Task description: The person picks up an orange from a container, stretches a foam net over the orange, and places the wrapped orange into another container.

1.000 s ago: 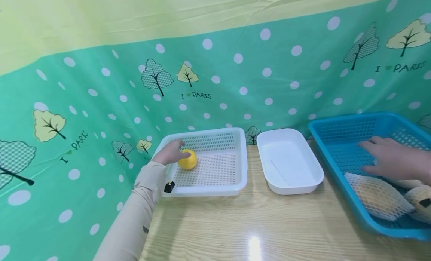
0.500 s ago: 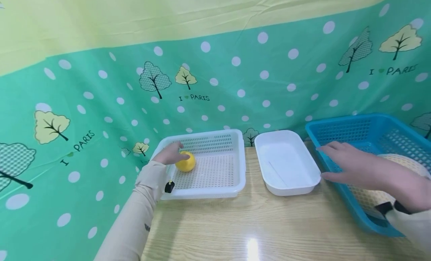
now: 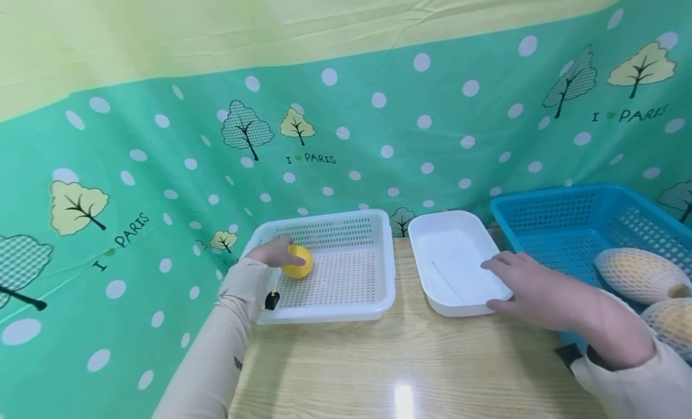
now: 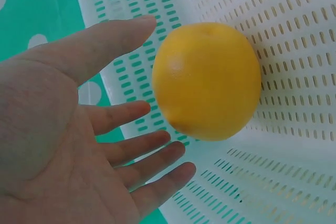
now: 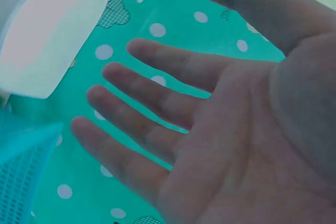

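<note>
A round yellow-orange fruit [image 4: 207,81] sits inside the white perforated basket [image 3: 390,269], at its left end. Beside it my left hand [image 3: 273,251] reaches over the basket's left wall. In the left wrist view its fingers [image 4: 149,145] are spread, with a gap between them and the fruit. My right hand [image 3: 540,290] hovers over the right side of the white tray [image 3: 454,257] and holds nothing. Its fingers [image 5: 157,98] are spread and relaxed in the right wrist view.
At the right stands a blue perforated basket [image 3: 546,194] with oblong yellowish fruits [image 3: 640,274] in white foam nets. A green patterned curtain [image 3: 346,137] hangs behind and to the left. The wooden table [image 3: 346,371] stretches in front of the containers.
My right hand has moved left, out of the blue basket and over the white tray. The left hand has stayed by the yellow-orange fruit, which shows little shift.
</note>
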`<move>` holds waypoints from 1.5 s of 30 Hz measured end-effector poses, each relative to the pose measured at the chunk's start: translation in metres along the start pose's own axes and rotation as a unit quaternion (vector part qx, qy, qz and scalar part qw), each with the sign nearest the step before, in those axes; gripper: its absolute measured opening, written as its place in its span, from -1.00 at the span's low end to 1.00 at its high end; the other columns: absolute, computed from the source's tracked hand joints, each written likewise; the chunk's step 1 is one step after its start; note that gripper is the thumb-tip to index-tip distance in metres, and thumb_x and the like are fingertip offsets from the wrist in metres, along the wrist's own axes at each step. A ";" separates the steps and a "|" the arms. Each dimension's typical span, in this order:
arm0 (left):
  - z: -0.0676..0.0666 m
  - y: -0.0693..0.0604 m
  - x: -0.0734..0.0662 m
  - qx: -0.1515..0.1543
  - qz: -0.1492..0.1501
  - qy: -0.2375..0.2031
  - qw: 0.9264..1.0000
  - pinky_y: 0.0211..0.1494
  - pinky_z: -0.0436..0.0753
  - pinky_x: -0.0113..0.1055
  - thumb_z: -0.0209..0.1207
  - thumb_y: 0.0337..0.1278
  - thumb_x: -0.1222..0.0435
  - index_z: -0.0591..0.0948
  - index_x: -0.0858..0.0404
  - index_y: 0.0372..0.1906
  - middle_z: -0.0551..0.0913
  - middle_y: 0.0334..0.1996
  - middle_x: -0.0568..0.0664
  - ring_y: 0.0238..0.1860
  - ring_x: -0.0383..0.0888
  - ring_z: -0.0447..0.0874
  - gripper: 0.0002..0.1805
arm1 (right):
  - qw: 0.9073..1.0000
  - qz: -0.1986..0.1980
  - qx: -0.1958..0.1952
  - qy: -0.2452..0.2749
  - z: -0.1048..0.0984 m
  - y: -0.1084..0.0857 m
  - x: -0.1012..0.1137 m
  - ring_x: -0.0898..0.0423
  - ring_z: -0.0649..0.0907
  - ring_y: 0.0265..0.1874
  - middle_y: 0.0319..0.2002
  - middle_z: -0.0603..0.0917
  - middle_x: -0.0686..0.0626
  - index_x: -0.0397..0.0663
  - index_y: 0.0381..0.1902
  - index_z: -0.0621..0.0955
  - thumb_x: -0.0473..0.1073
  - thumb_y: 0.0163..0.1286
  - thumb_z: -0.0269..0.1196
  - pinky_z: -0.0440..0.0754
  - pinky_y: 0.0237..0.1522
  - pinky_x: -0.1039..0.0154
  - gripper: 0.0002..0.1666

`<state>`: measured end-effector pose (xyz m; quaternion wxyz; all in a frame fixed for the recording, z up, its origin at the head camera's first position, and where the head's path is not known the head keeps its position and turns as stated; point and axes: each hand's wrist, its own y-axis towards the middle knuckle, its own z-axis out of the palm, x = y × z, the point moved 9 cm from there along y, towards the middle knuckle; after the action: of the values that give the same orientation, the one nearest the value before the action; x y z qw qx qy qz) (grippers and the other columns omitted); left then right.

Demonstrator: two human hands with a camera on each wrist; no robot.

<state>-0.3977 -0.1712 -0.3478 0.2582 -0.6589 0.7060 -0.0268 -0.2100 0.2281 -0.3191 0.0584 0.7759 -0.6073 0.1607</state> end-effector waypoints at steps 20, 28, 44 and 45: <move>0.010 0.004 0.009 0.004 -0.008 0.045 0.999 0.44 0.12 0.37 0.31 0.21 0.12 0.17 0.10 0.54 0.04 0.53 0.31 0.52 0.34 -0.07 -0.15 | 0.996 0.036 -0.035 0.068 0.035 0.031 0.016 -0.37 0.47 0.20 0.24 0.47 -0.41 -0.29 0.28 0.46 0.03 0.30 0.37 0.59 0.08 -0.27 -0.26; 0.027 0.019 0.005 0.000 0.014 0.031 0.999 0.32 0.39 0.23 0.36 0.16 0.19 0.26 0.04 0.48 0.06 0.51 0.31 0.39 0.29 0.24 -0.20 | 0.990 0.070 -0.078 0.091 0.055 0.032 -0.010 -0.43 0.45 0.19 0.21 0.46 -0.48 -0.39 0.28 0.42 -0.07 0.32 0.35 0.56 0.07 -0.32 -0.29; 0.012 0.025 0.016 -0.035 0.066 0.017 0.997 0.36 0.40 0.14 0.40 0.09 0.25 0.32 0.19 0.47 0.48 0.32 0.15 0.25 0.12 0.44 -0.18 | 0.986 0.083 -0.104 0.099 0.068 0.052 -0.018 -0.36 0.51 0.13 0.19 0.50 -0.40 -0.30 0.25 0.47 -0.06 0.32 0.36 0.59 0.06 -0.28 -0.34; 0.010 0.025 0.014 -0.037 0.072 0.019 0.997 0.35 0.42 0.13 0.40 0.10 0.24 0.32 0.20 0.47 0.48 0.31 0.16 0.24 0.12 0.45 -0.18 | 0.986 0.084 -0.103 0.099 0.068 0.053 -0.019 -0.36 0.51 0.12 0.20 0.50 -0.40 -0.29 0.25 0.47 -0.05 0.32 0.36 0.60 0.06 -0.27 -0.35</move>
<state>-0.4163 -0.1781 -0.3707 0.2217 -0.6151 0.7566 0.0049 -0.2527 0.2124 -0.3944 0.1843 0.6923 -0.6746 0.1777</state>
